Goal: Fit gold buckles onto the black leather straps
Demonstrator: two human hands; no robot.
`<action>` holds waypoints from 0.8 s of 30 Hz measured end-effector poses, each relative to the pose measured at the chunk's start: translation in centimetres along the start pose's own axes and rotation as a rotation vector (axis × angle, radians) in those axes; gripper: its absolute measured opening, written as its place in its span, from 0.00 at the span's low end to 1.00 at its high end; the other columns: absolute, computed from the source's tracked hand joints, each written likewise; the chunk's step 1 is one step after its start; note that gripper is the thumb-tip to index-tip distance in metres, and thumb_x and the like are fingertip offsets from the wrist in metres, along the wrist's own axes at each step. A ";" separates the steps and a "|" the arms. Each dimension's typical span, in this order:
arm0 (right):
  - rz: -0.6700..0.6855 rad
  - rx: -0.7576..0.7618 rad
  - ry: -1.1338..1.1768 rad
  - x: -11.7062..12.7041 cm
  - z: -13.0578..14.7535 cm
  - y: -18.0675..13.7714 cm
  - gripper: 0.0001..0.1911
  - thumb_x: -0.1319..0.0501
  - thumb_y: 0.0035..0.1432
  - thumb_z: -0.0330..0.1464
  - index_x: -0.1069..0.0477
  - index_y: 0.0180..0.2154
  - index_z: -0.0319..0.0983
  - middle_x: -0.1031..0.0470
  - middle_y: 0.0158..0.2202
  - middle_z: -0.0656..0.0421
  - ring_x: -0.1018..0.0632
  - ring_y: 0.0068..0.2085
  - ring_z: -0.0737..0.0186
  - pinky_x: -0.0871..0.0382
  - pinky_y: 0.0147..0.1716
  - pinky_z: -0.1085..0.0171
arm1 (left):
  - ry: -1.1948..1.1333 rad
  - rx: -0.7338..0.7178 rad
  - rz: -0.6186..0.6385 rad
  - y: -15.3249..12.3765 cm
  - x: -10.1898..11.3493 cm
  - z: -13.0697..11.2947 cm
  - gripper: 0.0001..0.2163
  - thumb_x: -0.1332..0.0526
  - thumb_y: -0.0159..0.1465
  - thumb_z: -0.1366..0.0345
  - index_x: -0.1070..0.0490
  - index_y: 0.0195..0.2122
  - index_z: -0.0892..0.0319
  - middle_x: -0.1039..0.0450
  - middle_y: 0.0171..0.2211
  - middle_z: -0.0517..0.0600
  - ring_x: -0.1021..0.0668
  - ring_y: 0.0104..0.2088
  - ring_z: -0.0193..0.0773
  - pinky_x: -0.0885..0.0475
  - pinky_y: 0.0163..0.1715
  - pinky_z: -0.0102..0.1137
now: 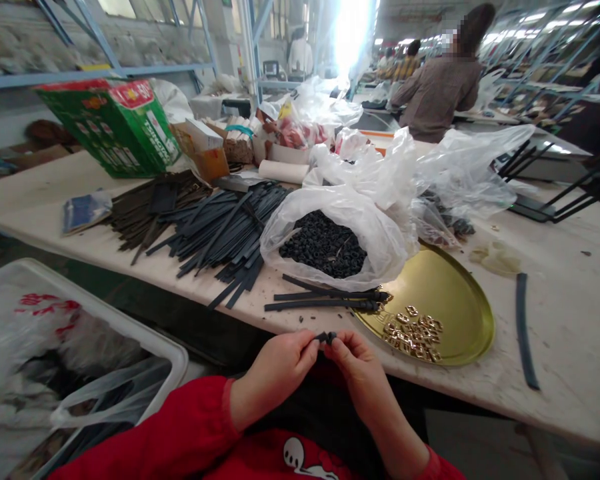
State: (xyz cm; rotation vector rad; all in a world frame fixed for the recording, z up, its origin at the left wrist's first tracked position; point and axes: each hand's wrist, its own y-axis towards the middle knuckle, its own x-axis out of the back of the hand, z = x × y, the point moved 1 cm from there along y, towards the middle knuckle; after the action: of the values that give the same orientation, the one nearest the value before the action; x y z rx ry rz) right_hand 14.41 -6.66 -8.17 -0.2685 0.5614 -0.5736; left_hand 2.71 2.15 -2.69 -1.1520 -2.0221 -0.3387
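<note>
My left hand [285, 363] and my right hand [360, 367] meet in front of the table edge, fingers closed. Between their fingertips is a dark strap piece [324, 337], pinched from both sides; most of it is hidden. Just beyond lie several dark straps [320, 303], their right ends on a gold tray [460, 307]. Small gold metal buckles [415, 333] are heaped at the tray's near side. Behind the straps, a white plastic bag [380, 247] gapes around many small dark loops [325, 245].
Piles of dark blue strips [225, 223] and brown strips [140, 207] cover the table's left part. Behind them stands a green box [115, 127]. A single strip [525, 333] lies at right. A white bin [180, 357] holds plastic at lower left. A person [440, 93] is farther back.
</note>
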 end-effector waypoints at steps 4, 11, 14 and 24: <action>0.034 -0.033 0.004 -0.4 -0.3 -0.4 0.12 0.33 0.45 0.39 0.31 0.27 0.39 0.29 0.25 0.64 0.30 0.29 0.67 0.36 0.32 0.68 | 0.051 -0.035 0.022 -0.5 -0.1 0.5 0.13 0.53 0.65 0.63 0.32 0.29 0.59 0.29 0.26 0.48 0.30 0.26 0.35 0.45 0.24 0.28; 0.042 0.162 -0.272 -0.4 1.1 -1.4 0.11 0.32 0.42 0.37 0.29 0.27 0.40 0.30 0.25 0.63 0.30 0.28 0.66 0.36 0.29 0.68 | 0.006 -0.071 0.126 -0.6 0.3 0.4 0.13 0.52 0.63 0.64 0.33 0.25 0.60 0.32 0.22 0.47 0.33 0.23 0.33 0.48 0.22 0.28; 0.075 0.074 -0.260 -0.2 1.6 -1.5 0.14 0.31 0.40 0.36 0.27 0.33 0.41 0.28 0.25 0.63 0.29 0.28 0.65 0.34 0.29 0.67 | -0.063 -0.058 0.178 -0.4 0.4 -0.1 0.13 0.52 0.63 0.65 0.34 0.24 0.60 0.34 0.21 0.46 0.34 0.22 0.32 0.47 0.21 0.27; 0.042 -0.048 -0.229 1.2 2.6 -0.7 0.14 0.32 0.43 0.37 0.29 0.33 0.41 0.28 0.21 0.65 0.30 0.25 0.69 0.37 0.27 0.70 | -0.237 0.050 0.344 -0.1 1.3 0.4 0.11 0.53 0.63 0.62 0.35 0.28 0.59 0.34 0.21 0.44 0.32 0.22 0.31 0.41 0.22 0.25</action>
State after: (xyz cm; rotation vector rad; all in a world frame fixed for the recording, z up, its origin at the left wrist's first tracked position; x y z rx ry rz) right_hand 16.43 -7.64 -6.24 -0.3621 0.3593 -0.4811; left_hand 2.03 3.08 -1.95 -1.5370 -1.9676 0.0230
